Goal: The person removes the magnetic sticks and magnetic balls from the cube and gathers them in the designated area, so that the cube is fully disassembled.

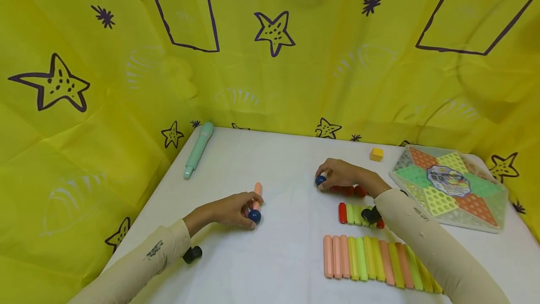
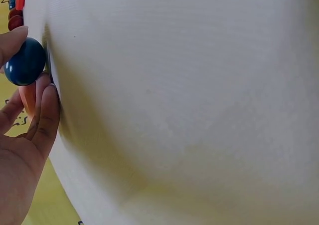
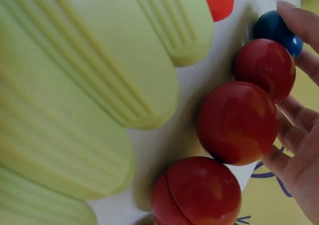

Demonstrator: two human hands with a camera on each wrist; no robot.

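My left hand point(image 1: 236, 209) pinches a glossy dark blue ball point(image 1: 254, 216) between thumb and fingers, low over the white table. Just beyond that ball, a salmon-pink stick point(image 1: 258, 189) lies partly hidden by the fingers; it also shows behind the ball in the left wrist view. Farther right, my right hand point(image 1: 341, 172) holds a second blue ball point(image 3: 277, 31) by its thumb and fingertips. This one is at the left end of a row of red balls point(image 3: 238, 123), right beside the nearest red one. Part of the row is hidden under the hand and wrist.
Nearer than the red balls lies a row of short sticks, red point(image 1: 342, 213) and light green point(image 1: 356, 215). Longer pink and yellow-green sticks point(image 1: 363, 259) line up below it. A game board box point(image 1: 449, 186), a yellow cube point(image 1: 377, 154) and a mint-green microphone-shaped toy point(image 1: 198, 150) lie farther back.
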